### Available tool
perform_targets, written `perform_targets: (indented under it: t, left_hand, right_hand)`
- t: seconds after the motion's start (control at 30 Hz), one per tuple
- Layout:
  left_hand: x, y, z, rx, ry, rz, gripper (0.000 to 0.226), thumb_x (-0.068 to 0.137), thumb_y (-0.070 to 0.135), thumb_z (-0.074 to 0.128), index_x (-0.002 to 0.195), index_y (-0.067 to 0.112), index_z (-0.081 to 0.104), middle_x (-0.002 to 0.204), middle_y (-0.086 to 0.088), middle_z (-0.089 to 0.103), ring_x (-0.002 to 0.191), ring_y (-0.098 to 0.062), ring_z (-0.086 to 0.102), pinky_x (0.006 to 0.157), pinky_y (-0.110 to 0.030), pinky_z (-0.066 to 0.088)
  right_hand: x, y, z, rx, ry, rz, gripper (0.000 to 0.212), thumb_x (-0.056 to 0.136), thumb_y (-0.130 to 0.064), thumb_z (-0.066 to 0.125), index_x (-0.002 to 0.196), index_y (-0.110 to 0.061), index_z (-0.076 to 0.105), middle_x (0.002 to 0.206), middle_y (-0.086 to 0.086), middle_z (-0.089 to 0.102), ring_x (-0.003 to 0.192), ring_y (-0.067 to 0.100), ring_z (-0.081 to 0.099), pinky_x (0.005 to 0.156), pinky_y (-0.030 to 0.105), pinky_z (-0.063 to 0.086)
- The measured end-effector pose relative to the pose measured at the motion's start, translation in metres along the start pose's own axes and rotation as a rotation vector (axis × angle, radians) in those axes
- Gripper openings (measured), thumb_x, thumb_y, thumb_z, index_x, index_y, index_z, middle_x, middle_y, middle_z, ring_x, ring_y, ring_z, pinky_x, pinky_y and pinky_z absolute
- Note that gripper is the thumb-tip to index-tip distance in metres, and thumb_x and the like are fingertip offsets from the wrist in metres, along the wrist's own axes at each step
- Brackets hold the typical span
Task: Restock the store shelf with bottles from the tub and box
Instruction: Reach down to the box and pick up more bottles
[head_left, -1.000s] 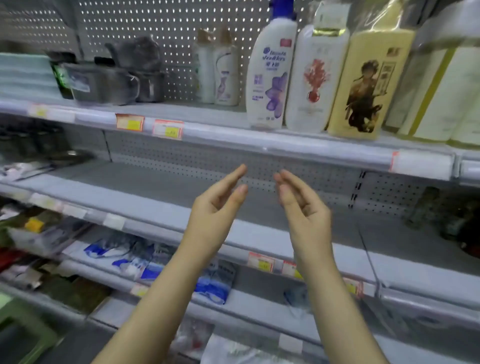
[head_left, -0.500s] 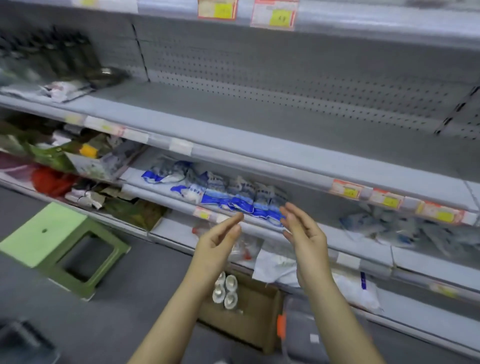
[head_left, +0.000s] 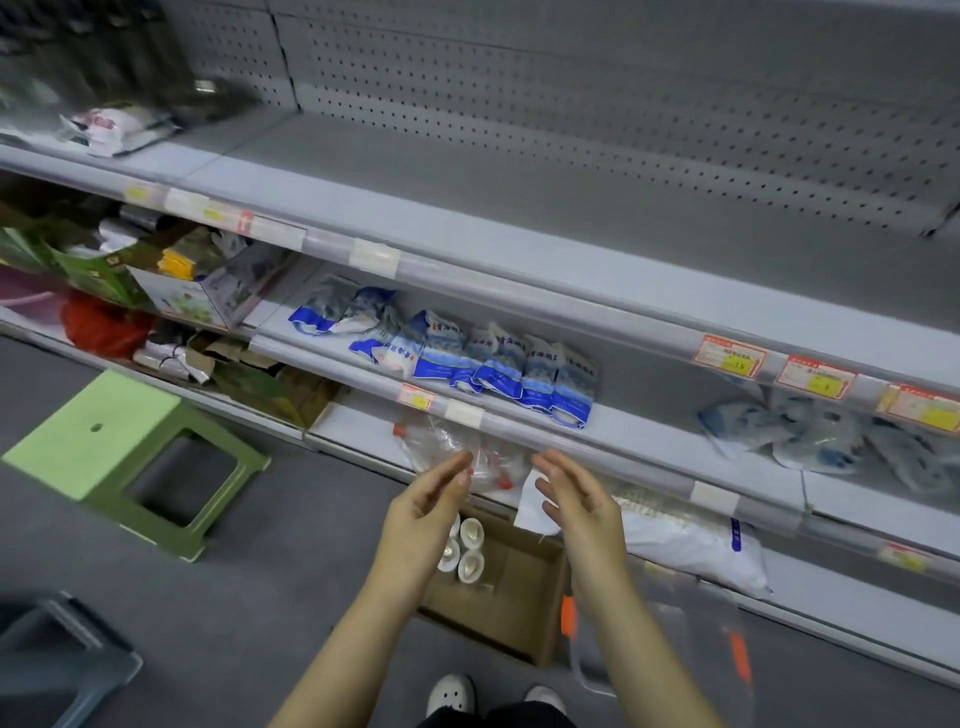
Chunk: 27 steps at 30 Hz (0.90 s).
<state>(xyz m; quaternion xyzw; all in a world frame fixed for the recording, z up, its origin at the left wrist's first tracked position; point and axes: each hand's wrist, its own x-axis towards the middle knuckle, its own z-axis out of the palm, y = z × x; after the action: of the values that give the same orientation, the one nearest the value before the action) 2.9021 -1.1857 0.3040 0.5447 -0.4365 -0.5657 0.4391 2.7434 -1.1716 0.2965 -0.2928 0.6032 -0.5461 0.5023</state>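
Hovering above the box (head_left: 519, 603), you're holding nothing: left hand (head_left: 422, 519) and right hand (head_left: 584, 512) are facing each other, fingers loosely open. Bottles (head_left: 466, 552) are probably standing inside.

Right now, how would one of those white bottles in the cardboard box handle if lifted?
Probably stiff and light: the bottles look small, likely plastic. Their round shape suggests one laid flat would roll. Smooth glossy caps might be slippery.

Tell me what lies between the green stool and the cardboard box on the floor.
Only bare grey floor lies between the green stool and the cardboard box, as the head view shows.
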Motion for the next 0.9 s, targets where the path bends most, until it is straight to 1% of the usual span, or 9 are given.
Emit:
perform_targets:
  t: [0.1,0.23,0.4,0.47,0.57,0.67,0.73,0.83,0.9]
  left_hand:
    - [0.002,-0.008,-0.001,0.015,0.043,-0.055,0.025,0.093,0.018,0.060,0.114,0.030,0.068,0.115,0.015,0.070,0.116,-0.001,0.059,0.098,-0.019,0.048]
    - [0.010,-0.024,-0.020,-0.017,0.111,-0.160,0.030,0.094,0.018,0.061,0.123,0.019,0.066,0.117,0.007,0.071,0.113,-0.008,0.063,0.104,-0.033,0.047]
    - [0.027,-0.045,-0.064,-0.016,0.123,-0.241,0.027,0.093,0.017,0.061,0.119,0.018,0.068,0.112,0.009,0.071,0.112,-0.005,0.062,0.105,-0.032,0.045]
    - [0.042,-0.058,-0.088,0.002,0.110,-0.312,0.025,0.093,0.016,0.061,0.118,0.016,0.068,0.115,0.007,0.070,0.114,-0.008,0.061,0.106,-0.034,0.044]
    - [0.063,-0.086,-0.128,0.042,0.068,-0.423,0.018,0.094,0.015,0.060,0.111,0.017,0.067,0.119,-0.004,0.068,0.116,-0.018,0.060,0.107,-0.038,0.043]
    - [0.081,-0.115,-0.164,0.136,0.006,-0.524,0.029,0.096,0.013,0.056,0.124,0.006,0.061,0.119,-0.005,0.062,0.109,-0.017,0.057,0.096,-0.023,0.043]
    - [0.093,-0.135,-0.181,0.193,-0.006,-0.584,0.033,0.096,0.014,0.057,0.127,0.002,0.059,0.120,-0.006,0.063,0.111,-0.016,0.057,0.089,-0.018,0.042]
    - [0.109,-0.167,-0.198,0.249,0.004,-0.675,0.036,0.095,0.018,0.060,0.127,0.003,0.060,0.123,-0.010,0.064,0.115,-0.021,0.059,0.098,-0.030,0.045]
    - [0.119,-0.190,-0.201,0.205,0.032,-0.745,0.031,0.096,0.019,0.059,0.124,0.006,0.059,0.117,-0.005,0.063,0.109,-0.017,0.057,0.096,-0.031,0.045]
  right_hand:
    - [0.009,0.008,-0.005,-0.001,0.005,0.055,0.020,0.096,-0.019,0.057,0.107,-0.030,0.069,0.114,-0.011,0.071,0.111,0.011,0.064,0.105,0.037,0.046]
    - [0.023,0.027,0.007,-0.011,0.008,0.096,0.021,0.096,-0.018,0.057,0.100,-0.034,0.070,0.112,-0.011,0.071,0.111,0.013,0.064,0.102,0.033,0.047]
    - [0.029,0.063,0.052,-0.133,-0.081,0.105,0.022,0.095,-0.011,0.059,0.109,-0.025,0.067,0.115,-0.007,0.070,0.105,-0.002,0.064,0.089,0.012,0.048]
    - [0.036,0.081,0.075,-0.184,-0.077,0.113,0.025,0.095,-0.008,0.058,0.111,-0.025,0.066,0.114,-0.007,0.070,0.105,-0.002,0.063,0.089,0.010,0.046]
    - [0.046,0.113,0.110,-0.287,-0.035,0.175,0.026,0.095,-0.007,0.058,0.116,-0.019,0.064,0.115,-0.001,0.069,0.106,0.005,0.064,0.089,0.012,0.047]
    - [0.049,0.154,0.142,-0.399,0.010,0.287,0.029,0.093,-0.008,0.060,0.122,-0.013,0.064,0.118,0.004,0.068,0.110,0.018,0.063,0.098,0.027,0.047]
    - [0.051,0.176,0.154,-0.451,0.014,0.353,0.032,0.094,-0.008,0.059,0.125,-0.010,0.062,0.120,0.006,0.066,0.114,0.021,0.061,0.097,0.027,0.044]
    - [0.058,0.207,0.161,-0.492,0.002,0.450,0.039,0.095,-0.011,0.058,0.134,-0.011,0.055,0.121,0.002,0.063,0.118,0.018,0.057,0.103,0.030,0.042]
    - [0.064,0.227,0.157,-0.520,-0.006,0.489,0.043,0.095,-0.012,0.057,0.138,-0.012,0.051,0.120,-0.002,0.061,0.120,0.015,0.054,0.108,0.032,0.040]
